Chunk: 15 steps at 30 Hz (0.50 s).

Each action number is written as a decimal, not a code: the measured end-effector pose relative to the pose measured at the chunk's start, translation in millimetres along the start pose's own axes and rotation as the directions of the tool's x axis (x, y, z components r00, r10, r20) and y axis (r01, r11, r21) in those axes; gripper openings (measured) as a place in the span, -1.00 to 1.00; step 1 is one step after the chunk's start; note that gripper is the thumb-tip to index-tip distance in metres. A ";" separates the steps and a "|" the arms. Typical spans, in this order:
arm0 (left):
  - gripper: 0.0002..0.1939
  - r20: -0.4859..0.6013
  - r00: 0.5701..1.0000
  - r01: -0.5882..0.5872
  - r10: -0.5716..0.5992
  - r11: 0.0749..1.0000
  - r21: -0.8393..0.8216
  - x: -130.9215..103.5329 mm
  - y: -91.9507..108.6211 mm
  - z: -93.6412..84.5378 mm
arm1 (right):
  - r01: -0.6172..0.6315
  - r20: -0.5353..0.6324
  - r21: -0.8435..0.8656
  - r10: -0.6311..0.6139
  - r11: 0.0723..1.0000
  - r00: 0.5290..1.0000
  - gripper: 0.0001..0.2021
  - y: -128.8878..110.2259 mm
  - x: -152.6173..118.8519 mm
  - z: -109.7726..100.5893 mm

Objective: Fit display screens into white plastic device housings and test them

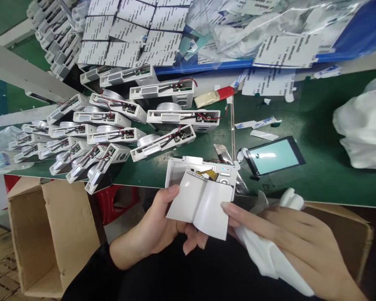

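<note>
My left hand [158, 225] holds the left side of a white display panel [185, 196], thumb on its face and fingers curled below. A glossy, curved white sheet [213, 209] covers the panel's right part; whether it is loose film, I cannot tell. A yellow-brown ribbon cable [209, 174] shows between the panel and a white camera body [175, 167] at the bench edge. At the sheet's right edge, my right hand [288, 238] touches with a fingertip, while a bunched white cloth [266, 255] is held beneath its fingers.
Several open white cameras [172, 142] with exposed wires stand to the left. A dark-framed screen [275, 155] lies right, near adhesive strips [265, 134] and a red-handled brush [214, 97]. Printed white sheets [128, 25] fill the back. Another white cloth [363, 121] sits far right; a cardboard box [50, 238] stands below left.
</note>
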<state>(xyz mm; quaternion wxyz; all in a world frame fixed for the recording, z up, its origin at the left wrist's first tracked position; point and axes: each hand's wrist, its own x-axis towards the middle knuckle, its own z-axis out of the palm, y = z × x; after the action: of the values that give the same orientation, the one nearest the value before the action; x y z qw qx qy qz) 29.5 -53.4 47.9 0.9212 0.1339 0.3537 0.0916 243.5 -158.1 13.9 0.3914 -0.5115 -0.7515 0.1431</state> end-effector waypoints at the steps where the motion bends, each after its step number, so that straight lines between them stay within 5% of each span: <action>1: -0.17 0.025 1.000 0.016 -0.016 1.000 0.013 0.1 0.3 -0.7 | -0.006 -0.014 0.000 0.006 1.000 1.000 -0.58 0.2 -1.1 2.0; 6: -0.03 0.166 0.975 0.145 -0.149 0.989 0.036 2.9 2.0 -2.6 | -0.019 -0.022 -0.001 0.019 1.000 1.000 -0.66 2.5 -4.5 4.1; 15: -0.01 0.197 0.955 0.226 -0.224 0.974 0.010 4.7 -2.6 -6.6 | 0.026 0.057 -0.084 -0.021 0.996 0.998 -0.71 0.8 -1.8 -4.2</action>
<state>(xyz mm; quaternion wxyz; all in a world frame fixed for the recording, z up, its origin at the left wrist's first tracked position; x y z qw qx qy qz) 28.6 -53.3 39.4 0.9569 0.0954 0.2732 -0.0253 247.5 -160.1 15.3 0.3497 -0.5144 -0.7736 0.1210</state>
